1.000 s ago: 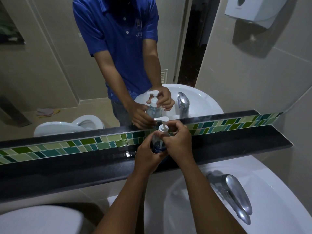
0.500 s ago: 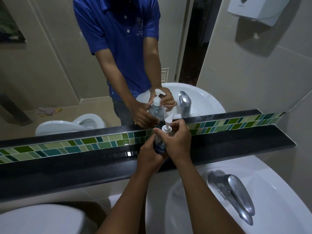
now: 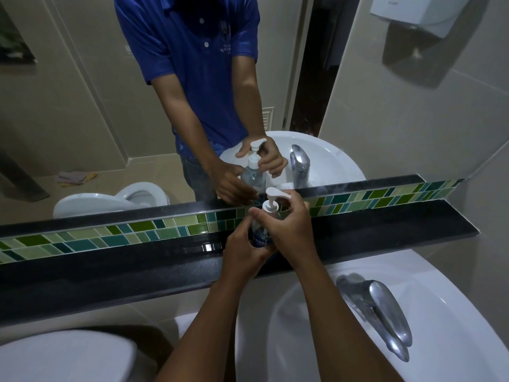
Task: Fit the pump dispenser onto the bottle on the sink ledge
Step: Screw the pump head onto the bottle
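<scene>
A small clear bottle point(image 3: 259, 235) with a blue label stands upright on the black sink ledge point(image 3: 385, 230), just in front of the mirror. A white pump dispenser point(image 3: 271, 201) sits on its neck, nozzle pointing left. My left hand point(image 3: 242, 253) is wrapped around the lower body of the bottle. My right hand point(image 3: 289, 228) grips the pump's collar from the right, thumb across the front. The bottle's middle is hidden by my fingers. The mirror shows the same bottle and hands from the far side.
A white basin point(image 3: 454, 340) with a chrome tap point(image 3: 377, 307) lies below the ledge at right. A toilet lid point(image 3: 63, 354) is at lower left. A green tile strip point(image 3: 137, 232) runs behind the ledge. A white wall dispenser point(image 3: 413, 12) hangs top right.
The pump nozzle has turned from pointing right to upright to pointing left while my right hand stays on the collar. My left hand keeps hold of the bottle.
</scene>
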Demonstrator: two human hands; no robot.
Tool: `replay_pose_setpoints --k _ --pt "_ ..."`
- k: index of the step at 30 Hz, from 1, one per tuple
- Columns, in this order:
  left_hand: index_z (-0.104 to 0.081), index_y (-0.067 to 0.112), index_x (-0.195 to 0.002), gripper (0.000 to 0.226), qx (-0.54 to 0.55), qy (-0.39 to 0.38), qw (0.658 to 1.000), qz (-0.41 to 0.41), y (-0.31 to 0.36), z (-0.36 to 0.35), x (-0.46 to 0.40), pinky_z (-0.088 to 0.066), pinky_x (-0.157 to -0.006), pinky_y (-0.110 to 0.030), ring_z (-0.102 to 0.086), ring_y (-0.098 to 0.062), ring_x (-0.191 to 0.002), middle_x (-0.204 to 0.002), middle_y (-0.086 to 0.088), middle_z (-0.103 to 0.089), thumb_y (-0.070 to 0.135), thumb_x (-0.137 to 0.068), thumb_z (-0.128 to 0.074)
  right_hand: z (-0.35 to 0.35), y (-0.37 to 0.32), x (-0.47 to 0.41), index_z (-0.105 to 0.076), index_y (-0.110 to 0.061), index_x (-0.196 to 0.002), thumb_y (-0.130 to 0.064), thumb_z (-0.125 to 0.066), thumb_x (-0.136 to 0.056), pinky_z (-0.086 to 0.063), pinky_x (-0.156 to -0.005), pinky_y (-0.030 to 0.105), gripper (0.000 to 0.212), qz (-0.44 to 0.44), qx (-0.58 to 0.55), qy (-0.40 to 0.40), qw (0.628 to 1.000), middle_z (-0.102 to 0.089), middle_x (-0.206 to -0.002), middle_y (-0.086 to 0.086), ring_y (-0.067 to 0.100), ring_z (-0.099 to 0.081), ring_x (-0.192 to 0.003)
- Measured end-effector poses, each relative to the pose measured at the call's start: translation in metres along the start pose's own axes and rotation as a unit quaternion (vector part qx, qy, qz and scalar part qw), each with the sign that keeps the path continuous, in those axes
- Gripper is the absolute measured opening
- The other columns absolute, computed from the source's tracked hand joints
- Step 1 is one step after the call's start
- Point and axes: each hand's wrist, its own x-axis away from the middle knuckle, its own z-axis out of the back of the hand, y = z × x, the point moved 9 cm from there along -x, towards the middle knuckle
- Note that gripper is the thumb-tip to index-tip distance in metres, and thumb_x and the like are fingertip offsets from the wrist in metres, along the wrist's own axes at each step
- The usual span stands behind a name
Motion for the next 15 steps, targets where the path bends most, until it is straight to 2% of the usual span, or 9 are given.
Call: replay_pose_setpoints --k 3,5,7,9,10,12,13,15 --pt "-0.066 0.023 -0.133 0.069 0.004 0.007 1.000 -0.009 0.004 0.002 0.000 -0.066 -0.086 -0.039 -0.076 -0.008 -0.102 -0.116 0.004 -0.078 0.047 -0.070 -0.084 0.002 -0.001 0.004 -0.070 -0.015 -0.126 -0.020 -0.074 -0.089 -0.059 -0.093 0.028 0.037 0.016 -0.029 -0.032 0.999 -0.056 -0.133 0.012 0.018 -0.063 -0.118" --pt "-0.065 0.024 -0.135 0.071 0.009 0.003 1.000 -0.016 0.005 0.001 0.000 -0.065 -0.087 -0.034 -0.076 -0.007 -0.103 -0.118 0.004 -0.078 0.048 -0.071 -0.084 0.006 -0.003 0.003 -0.073 -0.012 -0.119 -0.020 -0.078 -0.087 -0.060 -0.093 0.031 0.033 0.028 0.009 -0.019 0.999 -0.059 -0.127 0.015 0.020 -0.065 -0.111" --pt "-0.064 0.021 -0.137 0.074 0.019 -0.005 1.000 -0.016 0.005 -0.001 0.000 -0.066 -0.087 -0.034 -0.076 -0.007 -0.103 -0.119 0.003 -0.078 0.048 -0.071 -0.085 0.011 -0.007 -0.001 -0.070 -0.017 -0.106 -0.026 -0.085 -0.080 -0.058 -0.084 0.019 0.032 0.040 0.047 -0.004 0.998 -0.059 -0.117 0.013 0.015 -0.064 -0.097" --pt "-0.063 0.020 -0.138 0.078 0.024 -0.010 1.000 -0.012 0.004 -0.002 0.000 -0.066 -0.088 -0.036 -0.077 -0.008 -0.104 -0.120 0.002 -0.078 0.050 -0.070 -0.086 0.011 -0.008 -0.005 -0.064 -0.024 -0.109 -0.031 -0.086 -0.078 -0.052 -0.079 0.008 0.039 0.042 0.057 -0.024 0.997 -0.057 -0.119 0.008 0.004 -0.060 -0.097" --pt "-0.063 0.020 -0.139 0.080 0.022 -0.011 1.000 -0.011 0.004 -0.002 0.000 -0.066 -0.088 -0.036 -0.076 -0.008 -0.105 -0.121 0.002 -0.078 0.052 -0.069 -0.086 0.009 -0.007 -0.006 -0.064 -0.024 -0.118 -0.031 -0.084 -0.082 -0.052 -0.085 0.010 0.042 0.044 0.051 -0.050 0.996 -0.057 -0.125 0.007 0.003 -0.059 -0.104" --pt "-0.062 0.022 -0.139 0.081 0.022 -0.007 1.000 -0.012 0.005 0.000 0.000 -0.066 -0.089 -0.033 -0.076 -0.008 -0.105 -0.122 0.002 -0.078 0.054 -0.069 -0.086 0.004 -0.007 -0.005 -0.065 -0.019 -0.133 -0.028 -0.077 -0.089 -0.056 -0.100 0.031 0.047 0.045 0.041 -0.094 0.994 -0.059 -0.134 0.009 0.012 -0.060 -0.120" --pt "-0.062 0.024 -0.138 0.080 0.025 -0.004 1.000 -0.013 0.005 0.000 0.000 -0.065 -0.089 -0.031 -0.076 -0.007 -0.105 -0.121 0.003 -0.078 0.054 -0.068 -0.086 0.003 -0.006 -0.004 -0.067 -0.016 -0.134 -0.028 -0.074 -0.091 -0.056 -0.103 0.041 0.045 0.046 0.046 -0.100 0.993 -0.061 -0.134 0.010 0.018 -0.062 -0.122" --pt "-0.062 0.029 -0.138 0.077 0.025 -0.002 1.000 -0.015 0.007 0.000 0.000 -0.064 -0.088 -0.026 -0.076 -0.005 -0.105 -0.121 0.004 -0.078 0.052 -0.068 -0.086 0.005 -0.006 -0.003 -0.070 -0.014 -0.131 -0.030 -0.074 -0.092 -0.057 -0.101 0.045 0.043 0.054 0.058 -0.078 0.994 -0.064 -0.130 0.011 0.021 -0.065 -0.118"
